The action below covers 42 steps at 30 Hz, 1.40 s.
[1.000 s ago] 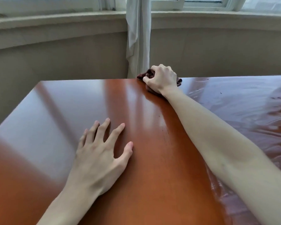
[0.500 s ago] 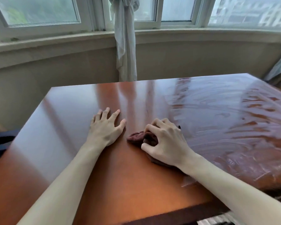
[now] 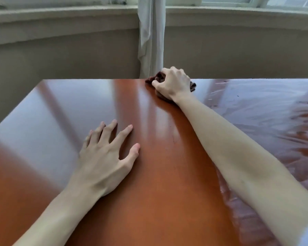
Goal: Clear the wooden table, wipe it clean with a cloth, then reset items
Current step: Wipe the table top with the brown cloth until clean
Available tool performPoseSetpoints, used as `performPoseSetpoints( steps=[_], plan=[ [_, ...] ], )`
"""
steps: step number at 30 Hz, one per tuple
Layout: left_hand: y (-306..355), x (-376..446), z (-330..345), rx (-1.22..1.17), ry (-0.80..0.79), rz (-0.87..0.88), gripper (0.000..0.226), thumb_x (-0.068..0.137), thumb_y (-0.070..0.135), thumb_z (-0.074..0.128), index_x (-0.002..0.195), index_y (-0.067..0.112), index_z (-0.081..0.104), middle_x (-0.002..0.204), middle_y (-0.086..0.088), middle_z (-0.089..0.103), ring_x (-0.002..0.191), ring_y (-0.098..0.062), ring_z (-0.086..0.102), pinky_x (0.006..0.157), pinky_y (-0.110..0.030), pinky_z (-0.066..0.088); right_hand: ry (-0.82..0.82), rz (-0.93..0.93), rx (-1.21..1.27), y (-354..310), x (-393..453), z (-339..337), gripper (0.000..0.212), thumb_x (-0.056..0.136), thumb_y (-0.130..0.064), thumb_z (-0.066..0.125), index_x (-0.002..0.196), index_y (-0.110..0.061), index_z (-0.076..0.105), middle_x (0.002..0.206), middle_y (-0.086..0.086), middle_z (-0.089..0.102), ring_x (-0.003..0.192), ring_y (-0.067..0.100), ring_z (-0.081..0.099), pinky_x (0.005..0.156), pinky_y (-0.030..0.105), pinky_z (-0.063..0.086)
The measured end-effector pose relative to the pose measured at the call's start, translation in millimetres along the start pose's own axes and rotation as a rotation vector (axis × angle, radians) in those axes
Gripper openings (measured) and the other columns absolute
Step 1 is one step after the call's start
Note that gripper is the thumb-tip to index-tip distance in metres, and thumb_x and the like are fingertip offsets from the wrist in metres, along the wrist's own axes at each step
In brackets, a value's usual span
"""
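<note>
The wooden table [image 3: 160,174] has a glossy, smooth reddish-brown finish around the left hand [image 3: 103,164]. Beyond the right forearm the surface is smeared with a wet, streaky film. The right hand [image 3: 172,84] grips a dark, bunched cloth [image 3: 157,79]. Behind it hangs a pale, matt fabric curtain [image 3: 150,36].

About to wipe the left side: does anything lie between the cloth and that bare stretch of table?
Nothing visible except the left hand, resting flat on the table. The right hand grips the cloth at the far edge.
</note>
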<state>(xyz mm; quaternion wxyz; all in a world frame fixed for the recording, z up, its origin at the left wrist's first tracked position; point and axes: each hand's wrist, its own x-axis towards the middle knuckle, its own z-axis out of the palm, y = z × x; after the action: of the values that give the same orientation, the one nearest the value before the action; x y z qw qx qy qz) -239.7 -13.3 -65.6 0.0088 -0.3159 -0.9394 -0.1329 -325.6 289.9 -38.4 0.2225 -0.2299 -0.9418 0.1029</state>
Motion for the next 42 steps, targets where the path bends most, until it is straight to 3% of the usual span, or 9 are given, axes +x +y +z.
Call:
performPoseSetpoints(
  steps=[4, 7, 12, 17, 20, 27, 35, 38, 42],
  plan=[
    [0.5, -0.1, -0.5, -0.009, -0.015, -0.014, 0.072, 0.086, 0.077, 0.012, 0.154, 0.053, 0.020, 0.166, 0.012, 0.014, 0.154, -0.014, 0.003, 0.126, -0.039, 0.005, -0.019, 0.050, -0.008, 2.4, 28.4, 10.1, 0.042, 0.083, -0.056, 0.056, 0.108, -0.027, 0.072, 0.112, 0.006, 0.065, 0.112, 0.037, 0.056, 0.090, 0.042, 0.044],
    [1.1, 1.1, -1.7, -0.016, -0.047, -0.026, 0.072, 0.087, 0.076, 0.013, 0.155, 0.052, 0.019, 0.167, 0.010, 0.012, 0.154, -0.015, 0.001, 0.126, -0.039, 0.002, -0.032, 0.014, -0.020, -0.9, -7.5, -0.7, 0.040, 0.085, -0.054, 0.057, 0.108, -0.024, 0.070, 0.109, 0.006, 0.063, 0.109, 0.037, 0.055, 0.084, 0.041, 0.041],
    [4.6, -2.9, -6.6, -0.013, -0.054, 0.001, 0.063, 0.097, 0.069, 0.028, 0.155, 0.046, 0.026, 0.166, 0.002, 0.020, 0.153, -0.023, 0.010, 0.125, -0.044, 0.009, -0.061, -0.093, -0.031, -18.7, -152.7, -58.5, 0.037, 0.084, -0.055, 0.059, 0.099, -0.022, 0.065, 0.100, 0.001, 0.059, 0.100, 0.031, 0.057, 0.075, 0.035, 0.032],
    [4.7, -5.1, -8.3, -0.031, -0.088, -0.008, 0.064, 0.097, 0.068, 0.030, 0.156, 0.044, 0.027, 0.166, -0.001, 0.020, 0.152, -0.029, 0.015, 0.122, -0.047, 0.014, -0.032, -0.187, 0.013, -36.7, -321.2, -118.7, 0.038, 0.077, -0.059, 0.053, 0.092, -0.026, 0.062, 0.095, -0.007, 0.058, 0.094, 0.024, 0.055, 0.081, 0.035, 0.043],
    [5.6, -5.7, -8.9, -0.024, -0.086, -0.008, 0.064, 0.097, 0.067, 0.031, 0.156, 0.042, 0.028, 0.166, -0.002, 0.020, 0.151, -0.030, 0.016, 0.122, -0.048, 0.015, -0.031, -0.214, 0.033, -36.2, -359.9, -135.3, 0.038, 0.076, -0.059, 0.052, 0.094, -0.029, 0.066, 0.096, -0.011, 0.059, 0.096, 0.020, 0.055, 0.082, 0.033, 0.046],
    [1.5, -2.9, -2.6, -0.011, -0.040, 0.023, 0.069, 0.092, 0.071, 0.023, 0.155, 0.043, 0.030, 0.165, -0.002, 0.024, 0.152, -0.028, 0.018, 0.124, -0.046, 0.015, -0.012, -0.143, -0.040, -22.1, -223.8, -83.2, 0.042, 0.078, -0.066, 0.052, 0.088, -0.026, 0.061, 0.092, -0.001, 0.058, 0.091, 0.030, 0.059, 0.072, 0.035, 0.040],
    [-0.3, -2.2, -1.0, -0.026, -0.004, -0.007, 0.072, 0.086, 0.075, 0.015, 0.153, 0.051, 0.025, 0.166, 0.012, 0.017, 0.154, -0.014, 0.007, 0.126, -0.039, 0.009, 0.012, 0.009, -0.030, 4.1, 2.0, 2.2, 0.045, 0.081, -0.060, 0.055, 0.109, -0.029, 0.071, 0.111, 0.005, 0.065, 0.109, 0.036, 0.058, 0.085, 0.040, 0.043],
    [-0.5, -0.8, -1.6, -0.031, -0.018, -0.019, 0.071, 0.086, 0.076, 0.015, 0.153, 0.054, 0.023, 0.166, 0.016, 0.013, 0.154, -0.010, 0.002, 0.125, -0.036, 0.006, 0.015, 0.052, -0.043, 7.1, 26.8, 9.7, 0.045, 0.082, -0.059, 0.055, 0.108, -0.026, 0.071, 0.113, 0.007, 0.065, 0.111, 0.037, 0.058, 0.091, 0.043, 0.045],
    [1.9, -2.4, -5.8, -0.043, -0.036, -0.025, 0.072, 0.085, 0.075, 0.016, 0.152, 0.052, 0.027, 0.166, 0.011, 0.019, 0.154, -0.015, 0.007, 0.125, -0.038, 0.007, -0.011, 0.026, -0.044, 2.7, -18.7, -7.0, 0.041, 0.085, -0.056, 0.056, 0.109, -0.025, 0.069, 0.111, 0.005, 0.063, 0.110, 0.036, 0.056, 0.087, 0.042, 0.041]
  ],
)
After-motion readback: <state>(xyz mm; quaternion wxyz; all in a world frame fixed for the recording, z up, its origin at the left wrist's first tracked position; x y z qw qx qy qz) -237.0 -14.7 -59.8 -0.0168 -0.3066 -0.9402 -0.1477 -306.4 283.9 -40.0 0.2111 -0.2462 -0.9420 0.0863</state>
